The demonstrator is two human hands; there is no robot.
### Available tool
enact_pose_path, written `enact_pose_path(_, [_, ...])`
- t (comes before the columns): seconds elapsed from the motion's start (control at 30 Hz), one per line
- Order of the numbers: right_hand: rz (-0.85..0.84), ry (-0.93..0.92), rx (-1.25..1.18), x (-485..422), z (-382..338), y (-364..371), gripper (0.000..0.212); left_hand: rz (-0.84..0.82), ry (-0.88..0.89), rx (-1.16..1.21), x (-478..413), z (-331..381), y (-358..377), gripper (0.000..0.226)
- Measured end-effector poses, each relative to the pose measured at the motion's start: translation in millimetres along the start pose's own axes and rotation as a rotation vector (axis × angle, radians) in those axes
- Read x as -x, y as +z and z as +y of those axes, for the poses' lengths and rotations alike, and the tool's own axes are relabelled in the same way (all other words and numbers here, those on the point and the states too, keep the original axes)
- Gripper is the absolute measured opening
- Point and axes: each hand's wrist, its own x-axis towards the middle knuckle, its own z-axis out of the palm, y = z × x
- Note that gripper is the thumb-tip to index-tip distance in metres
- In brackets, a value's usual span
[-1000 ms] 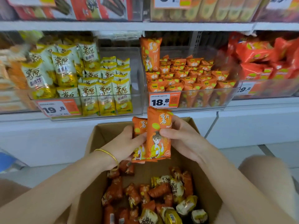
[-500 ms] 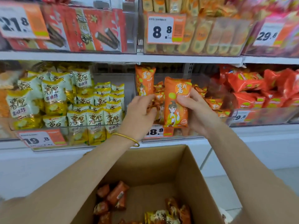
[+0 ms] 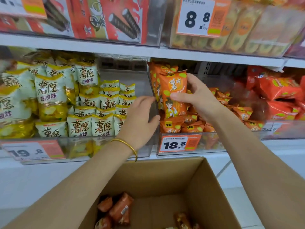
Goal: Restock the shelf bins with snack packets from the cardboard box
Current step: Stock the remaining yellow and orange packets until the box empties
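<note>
My right hand (image 3: 196, 98) grips a tall orange snack packet (image 3: 174, 93) upright at the left end of the clear orange-snack bin (image 3: 178, 152), against other upright orange packets (image 3: 158, 70). My left hand (image 3: 142, 118) is beside the bin's clear left wall, its fingers curled at the wall's edge; I cannot tell if it holds anything. Small orange packets (image 3: 189, 124) fill the bin's floor. The open cardboard box (image 3: 212, 195) stands below with several orange packets (image 3: 117, 207) at its bottom.
To the left is a bin of yellow and white packets (image 3: 79, 104) tagged 19.8. Red packets (image 3: 277, 93) fill the bin on the right. The upper shelf (image 3: 132, 50) holds red boxes and a bin tagged 8.8.
Both hands have risen from the box up to the shelf. The orange packet has gone into the left end of the orange bin, and my left hand has come off the packets.
</note>
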Motion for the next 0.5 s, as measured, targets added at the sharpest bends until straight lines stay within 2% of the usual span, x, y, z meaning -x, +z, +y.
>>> enact_pose_path(0.17, [-0.058,0.033,0.07,-5.0,-4.9,2.5,0.055,-0.028,0.0,0.043,-2.1,1.5,-1.7,0.056])
enact_pose_path(0.3, [-0.096,0.088,-0.042,-4.4,-9.9,-3.5,0.059,-0.039,0.01,0.047,-3.9,3.4,-3.0,0.058])
enact_pose_path(0.4, [-0.016,0.093,-0.211,1.7,-12.0,-8.3,0.058,-0.06,0.0,0.063,-5.3,2.9,-3.9,0.06])
enact_pose_path(0.5, [0.075,0.085,-0.269,8.1,-15.5,-7.5,0.042,-0.078,-0.003,0.076,-7.9,2.7,-5.0,0.061])
